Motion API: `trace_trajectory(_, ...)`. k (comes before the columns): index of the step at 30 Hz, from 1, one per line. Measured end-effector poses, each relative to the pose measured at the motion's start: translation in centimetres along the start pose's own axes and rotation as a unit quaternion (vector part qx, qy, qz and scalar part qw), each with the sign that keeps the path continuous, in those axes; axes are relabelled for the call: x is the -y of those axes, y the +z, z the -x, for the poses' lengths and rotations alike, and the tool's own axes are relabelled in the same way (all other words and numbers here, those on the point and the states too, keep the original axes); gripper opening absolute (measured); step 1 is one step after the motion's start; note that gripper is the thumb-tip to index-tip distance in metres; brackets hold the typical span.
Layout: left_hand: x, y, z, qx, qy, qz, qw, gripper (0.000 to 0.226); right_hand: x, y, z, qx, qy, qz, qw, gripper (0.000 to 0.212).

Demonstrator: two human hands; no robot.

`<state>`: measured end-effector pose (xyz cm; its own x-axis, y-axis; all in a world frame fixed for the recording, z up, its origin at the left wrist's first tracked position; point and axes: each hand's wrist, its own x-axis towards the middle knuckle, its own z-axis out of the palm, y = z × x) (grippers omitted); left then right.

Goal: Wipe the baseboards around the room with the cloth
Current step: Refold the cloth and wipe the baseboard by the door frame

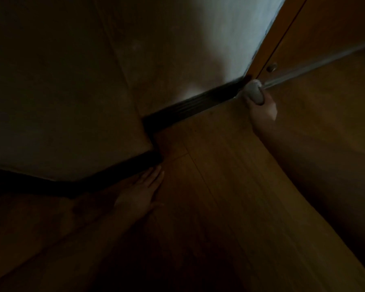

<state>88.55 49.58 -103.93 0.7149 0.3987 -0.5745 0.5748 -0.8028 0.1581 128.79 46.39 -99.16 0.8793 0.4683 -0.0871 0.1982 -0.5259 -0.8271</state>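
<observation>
A dark baseboard point(190, 105) runs along the foot of a pale wall, steps round a corner, and continues lower left. My right hand point(261, 107) grips a small grey cloth point(255, 93) and presses it at the baseboard's far right end, beside the wooden door frame. My left hand point(142, 190) lies flat on the wooden floor with straight fingers, its fingertips touching the nearer stretch of baseboard point(114, 175). The scene is dim and the left part of the wall is in deep shadow.
A wooden door frame point(268, 55) and door with a small round fitting point(271, 67) stand at the upper right. A pale threshold strip point(316, 64) runs right from the cloth. Wood-plank floor point(230, 165) fills the middle.
</observation>
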Motion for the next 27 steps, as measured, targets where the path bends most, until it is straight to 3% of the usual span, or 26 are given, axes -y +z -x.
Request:
trace_trajectory(4,-0.1,0.1,0.0,0.001,-0.004,0.007,1.000,0.092,1.5,2.6,-0.8,0.039,-0.044,0.010,0.998,0.059)
trace_trajectory(8,0.1,0.1,-0.2,-0.005,0.003,0.010,1.000,0.092,2.9,4.8,0.5,0.013,-0.038,-0.006,0.999,0.056)
trace_trajectory(18,0.0,0.2,-0.1,-0.018,0.007,0.013,1.000,0.091,5.5,9.4,10.6,0.099,-0.122,-0.023,0.987,0.051)
trace_trajectory(22,-0.2,-0.1,0.1,-0.027,0.003,-0.002,1.000,0.089,6.8,11.5,14.6,0.163,-0.151,-0.026,0.975,0.048)
trace_trajectory(27,-0.4,-0.4,0.3,-0.019,0.001,-0.020,1.000,0.089,7.7,13.1,16.6,0.305,-0.166,-0.023,0.937,0.046)
